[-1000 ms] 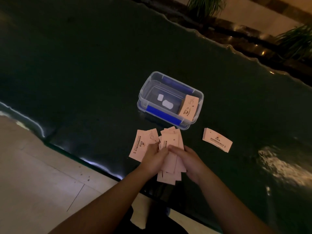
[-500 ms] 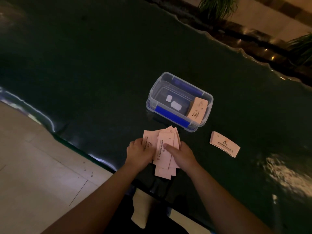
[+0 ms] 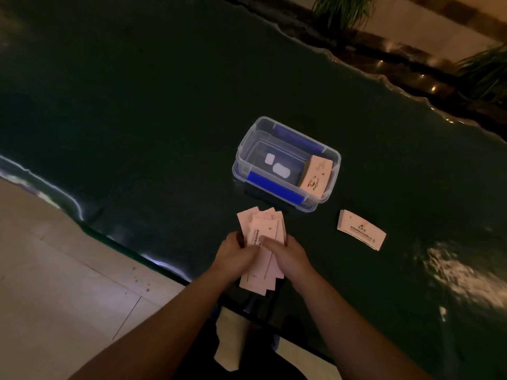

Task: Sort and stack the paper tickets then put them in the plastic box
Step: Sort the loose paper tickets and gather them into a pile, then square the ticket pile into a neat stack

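A loose bunch of pale pink paper tickets (image 3: 264, 229) lies between my hands near the table's front edge. My left hand (image 3: 236, 255) grips its left side and my right hand (image 3: 285, 253) presses on its right side, thumb on top. Beyond them stands a clear plastic box (image 3: 247, 141) with blue clips, open, with a stack of tickets (image 3: 315, 178) leaning in its right end. A second neat stack of tickets (image 3: 360, 233) lies flat on the table to the right of my hands.
The dark green table (image 3: 137, 119) has a wavy glossy edge at the front left, with pale floor tiles (image 3: 55, 283) below. Potted plants (image 3: 343, 9) and a ledge stand beyond the far edge. Glare patches show at the right.
The spread tickets have been drawn together into a tighter bunch between both hands. The ticket that lay out to the left is now pulled in with the rest.
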The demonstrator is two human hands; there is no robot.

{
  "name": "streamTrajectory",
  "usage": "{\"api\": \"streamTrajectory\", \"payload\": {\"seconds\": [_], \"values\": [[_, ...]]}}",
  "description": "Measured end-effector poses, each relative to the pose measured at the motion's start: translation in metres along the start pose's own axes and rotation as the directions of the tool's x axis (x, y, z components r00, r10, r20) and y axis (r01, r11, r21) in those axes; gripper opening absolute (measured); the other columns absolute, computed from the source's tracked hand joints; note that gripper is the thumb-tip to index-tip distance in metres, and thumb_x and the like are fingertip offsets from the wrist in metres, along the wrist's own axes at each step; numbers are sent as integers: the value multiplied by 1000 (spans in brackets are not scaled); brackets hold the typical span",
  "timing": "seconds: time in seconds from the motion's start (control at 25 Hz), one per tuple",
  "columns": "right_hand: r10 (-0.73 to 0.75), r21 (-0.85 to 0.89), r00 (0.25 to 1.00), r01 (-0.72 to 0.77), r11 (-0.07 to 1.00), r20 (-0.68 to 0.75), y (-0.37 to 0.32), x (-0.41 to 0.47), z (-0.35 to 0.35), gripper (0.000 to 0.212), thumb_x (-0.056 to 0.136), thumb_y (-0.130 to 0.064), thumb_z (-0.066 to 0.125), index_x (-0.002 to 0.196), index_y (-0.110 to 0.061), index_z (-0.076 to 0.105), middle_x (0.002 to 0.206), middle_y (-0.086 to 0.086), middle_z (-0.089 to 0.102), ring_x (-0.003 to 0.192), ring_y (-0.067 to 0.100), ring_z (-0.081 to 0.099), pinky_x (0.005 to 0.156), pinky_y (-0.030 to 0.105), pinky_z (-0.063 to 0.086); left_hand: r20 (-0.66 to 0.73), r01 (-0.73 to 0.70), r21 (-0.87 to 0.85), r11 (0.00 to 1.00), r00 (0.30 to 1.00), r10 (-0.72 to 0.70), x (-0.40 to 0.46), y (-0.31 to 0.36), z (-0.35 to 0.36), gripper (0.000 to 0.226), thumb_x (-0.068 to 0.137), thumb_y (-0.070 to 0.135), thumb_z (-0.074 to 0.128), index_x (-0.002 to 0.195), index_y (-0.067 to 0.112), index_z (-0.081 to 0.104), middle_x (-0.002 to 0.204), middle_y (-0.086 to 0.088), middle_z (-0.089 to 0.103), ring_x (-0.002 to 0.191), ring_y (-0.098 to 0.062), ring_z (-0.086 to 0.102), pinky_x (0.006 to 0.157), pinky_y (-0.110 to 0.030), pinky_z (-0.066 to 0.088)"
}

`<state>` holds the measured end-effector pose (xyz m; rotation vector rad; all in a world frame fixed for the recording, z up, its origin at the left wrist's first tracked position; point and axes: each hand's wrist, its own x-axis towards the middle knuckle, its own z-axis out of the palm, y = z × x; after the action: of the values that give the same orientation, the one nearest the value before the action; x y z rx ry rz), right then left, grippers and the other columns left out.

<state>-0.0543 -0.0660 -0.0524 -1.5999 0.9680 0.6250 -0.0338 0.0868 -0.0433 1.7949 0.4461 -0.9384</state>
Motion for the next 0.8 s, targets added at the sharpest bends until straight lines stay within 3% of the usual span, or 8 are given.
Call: {"api": "streamTrajectory", "payload": {"seconds": [0.16, 0.24, 0.32, 0.48, 0.6, 0.68, 0.8], "values": [[25, -11, 999, -24, 1000, 31, -5, -1, 2, 59, 88, -37, 77, 142, -23, 58, 120, 5, 73, 100, 23, 73, 73, 37, 57, 6, 64, -34, 997, 998, -64, 5, 8, 5, 71, 90, 34, 73, 150, 13, 42, 131, -8, 63, 111, -24, 66, 91, -43, 60], [48, -27, 998, -47, 999, 38, -11, -3, 1, 51, 89, -35, 72, 137, -21, 60, 114, 7, 74, 98, 24, 73, 71, 37, 55, 22, 97, -63, 993, 995, -96, 7, 9, 5, 69, 86, 33, 75, 146, 11, 46, 130, -11, 64, 111, -26, 67, 97, -47, 59], [56, -17, 996, -55, 998, 64, -12, -3, 0, 47, 91, -35, 67, 135, -19, 62, 112, 10, 76, 99, 27, 74, 77, 39, 56, 48, 119, -51, 992, 992, -117, 9, 9, 5, 70, 82, 34, 75, 142, 10, 48, 132, -14, 60, 113, -28, 65, 99, -50, 57], [77, 41, 992, -81, 996, 97, -9, -3, 8, 46, 98, -37, 57, 140, -19, 60, 123, 18, 75, 113, 35, 72, 106, 52, 55, 29, 111, 78, 991, 993, -114, 8, 9, 5, 76, 83, 45, 69, 147, 14, 41, 142, -14, 42, 125, -31, 51, 104, -51, 50], [90, 203, 990, -112, 973, 112, -5, -9, 16, 37, 100, -29, 50, 130, -16, 68, 115, 22, 79, 109, 38, 75, 105, 55, 55, 34, 81, 135, 987, 996, -87, 6, 6, 4, 73, 86, 50, 63, 145, 14, 40, 139, -13, 45, 127, -30, 45, 106, -52, 46], [69, 276, 991, -99, 956, 114, -6, -14, 16, 37, 99, -25, 48, 126, -14, 71, 110, 22, 80, 107, 39, 75, 102, 54, 56, 98, 81, 26, 996, 992, -83, 4, 6, -1, 74, 82, 48, 65, 142, 16, 36, 135, -12, 51, 124, -31, 53, 104, -55, 50], [19, 283, 993, -52, 958, 118, -17, -23, 16, 41, 97, -22, 48, 134, -16, 66, 115, 22, 78, 109, 39, 74, 99, 53, 57, 193, 32, -162, 986, 981, 0, 6, 6, -8, 69, 85, 34, 69, 144, 19, 35, 126, -9, 62, 112, -30, 67, 102, -57, 54]]}}
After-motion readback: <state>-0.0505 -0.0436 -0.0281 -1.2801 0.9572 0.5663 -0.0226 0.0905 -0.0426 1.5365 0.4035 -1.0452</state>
